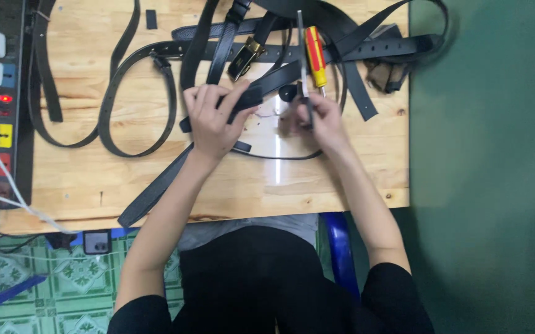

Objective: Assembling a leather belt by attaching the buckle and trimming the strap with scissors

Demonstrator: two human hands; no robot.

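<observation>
Head view: the left hand rests near the middle of the wooden table, fingers curled and clamped over the end of a black belt strap. That strap's long axis runs diagonally, from the near edge of the table up under the left palm and on toward the far right. The right hand sits just beside it to the right, fingers drawn together on a thin dark tool held roughly upright; its kind cannot be told, as the hand is blurred. The strap end lies between the two hands, nearer the left, which holds it. A red and yellow screwdriver lies just beyond the right hand, pointing toward the far edge. Further black belts loop across the far left half, one with a gold buckle. A power strip runs along the left edge.
</observation>
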